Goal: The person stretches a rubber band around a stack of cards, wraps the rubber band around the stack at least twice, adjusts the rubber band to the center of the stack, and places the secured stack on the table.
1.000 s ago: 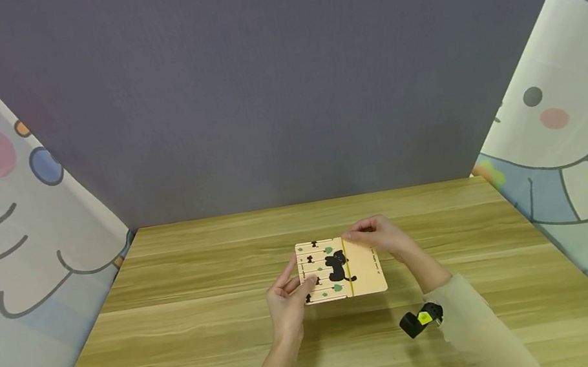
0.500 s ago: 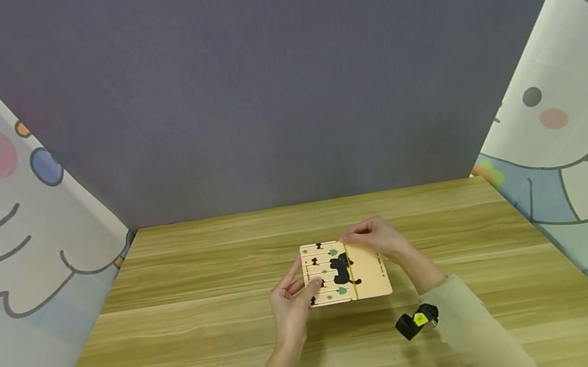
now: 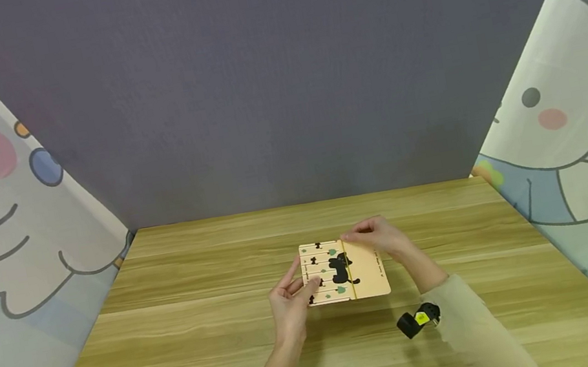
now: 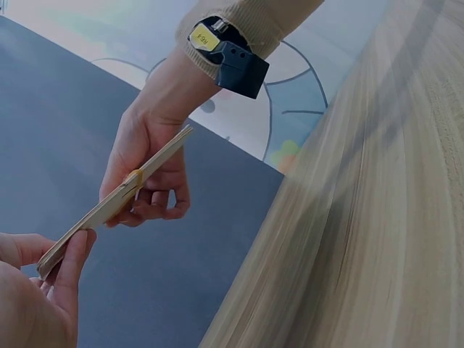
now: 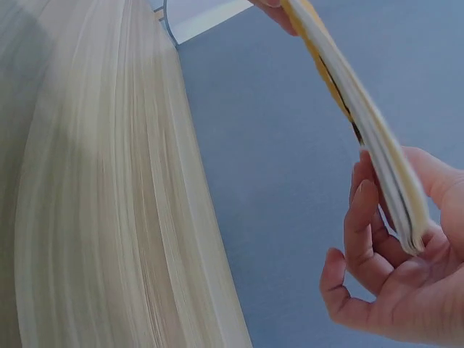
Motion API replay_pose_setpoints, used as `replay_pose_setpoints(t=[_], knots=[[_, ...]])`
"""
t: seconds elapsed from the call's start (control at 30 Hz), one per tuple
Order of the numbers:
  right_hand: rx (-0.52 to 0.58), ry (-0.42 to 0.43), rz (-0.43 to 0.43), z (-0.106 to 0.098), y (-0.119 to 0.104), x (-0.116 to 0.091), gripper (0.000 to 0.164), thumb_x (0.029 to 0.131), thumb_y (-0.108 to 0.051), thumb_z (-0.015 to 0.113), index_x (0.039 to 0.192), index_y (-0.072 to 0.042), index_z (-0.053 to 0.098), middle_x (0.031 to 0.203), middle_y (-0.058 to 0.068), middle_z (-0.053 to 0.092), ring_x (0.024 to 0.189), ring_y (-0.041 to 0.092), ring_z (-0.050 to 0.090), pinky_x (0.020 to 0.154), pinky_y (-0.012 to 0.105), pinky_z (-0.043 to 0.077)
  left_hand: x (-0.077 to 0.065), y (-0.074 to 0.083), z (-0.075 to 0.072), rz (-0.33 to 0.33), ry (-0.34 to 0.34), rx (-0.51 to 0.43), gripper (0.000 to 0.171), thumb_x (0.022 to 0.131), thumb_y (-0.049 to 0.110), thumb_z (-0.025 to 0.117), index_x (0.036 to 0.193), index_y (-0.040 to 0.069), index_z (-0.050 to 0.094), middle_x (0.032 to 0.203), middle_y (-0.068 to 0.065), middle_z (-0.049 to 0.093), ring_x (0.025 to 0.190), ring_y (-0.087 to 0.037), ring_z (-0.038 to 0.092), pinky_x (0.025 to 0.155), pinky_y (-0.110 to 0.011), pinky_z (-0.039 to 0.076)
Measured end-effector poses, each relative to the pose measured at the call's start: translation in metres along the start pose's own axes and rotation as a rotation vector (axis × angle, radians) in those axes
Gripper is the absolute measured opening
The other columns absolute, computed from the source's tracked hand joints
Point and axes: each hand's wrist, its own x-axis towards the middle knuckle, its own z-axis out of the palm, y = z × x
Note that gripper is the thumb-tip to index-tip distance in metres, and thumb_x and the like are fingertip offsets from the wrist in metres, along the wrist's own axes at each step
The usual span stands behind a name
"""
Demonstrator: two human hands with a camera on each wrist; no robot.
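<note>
A cream notebook (image 3: 371, 276) with a black cat and small green leaves on its cover is held above the table. My left hand (image 3: 289, 307) grips its left side, thumb on the cover and fingers behind. At the top edge my right hand (image 3: 381, 237) pinches at a yellow elastic band (image 3: 352, 285), which runs down across the cover. In the left wrist view the notebook (image 4: 109, 203) appears edge-on, and the band (image 4: 135, 177) bulges near the right fingers. The right wrist view catches its page edges (image 5: 384, 159) above the left palm.
The wood-grain table (image 3: 190, 333) lies under both hands. A grey-blue panel (image 3: 276, 81) stands behind it, with cartoon-printed sheets (image 3: 562, 97) on both sides. A black wrist camera (image 3: 418, 320) is strapped at the right cuff.
Over the last second, the notebook and left hand have shifted slightly right and down. The right hand stays at the band's top end; its grip looks the same.
</note>
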Motion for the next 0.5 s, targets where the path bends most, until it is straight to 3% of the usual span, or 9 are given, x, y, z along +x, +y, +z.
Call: replay_pose_setpoints(t=[0.17,0.37,0.5], knots=[[-0.028,-0.01,0.006,0.0023,-0.0018,-0.0001,0.031,0.078,-0.027,0.068,0.093,0.0,0.067,0.091,0.006,0.063,0.085,0.02,0.053,0.075,0.033,0.043,-0.0011,0.0001,0.0013,-0.018,-0.009,0.017,0.053,0.072,-0.006,0.068,0.122,0.006,0.053,0.075,-0.016,0.065,0.045,-0.005,0.049,0.038,-0.012,0.029],[-0.05,-0.081,-0.035,0.0059,-0.0029,0.0013,0.032,0.076,-0.03,0.07,0.091,-0.002,0.069,0.093,0.009,0.066,0.088,0.021,0.058,0.084,0.041,0.042,-0.0029,-0.0007,0.0024,-0.036,-0.023,0.033,0.053,0.072,-0.006,0.067,0.122,0.007,0.053,0.078,-0.017,0.065,0.061,-0.014,0.063,0.044,-0.013,0.038],[-0.043,-0.1,-0.045,0.005,-0.0023,0.0013,0.034,0.077,-0.032,0.068,0.092,-0.002,0.069,0.098,0.011,0.065,0.096,0.025,0.056,0.089,0.045,0.038,-0.0029,-0.0013,0.002,-0.033,-0.026,0.033,0.053,0.073,-0.006,0.067,0.122,0.007,0.053,0.079,-0.018,0.065,0.059,-0.013,0.062,0.04,-0.013,0.033]])
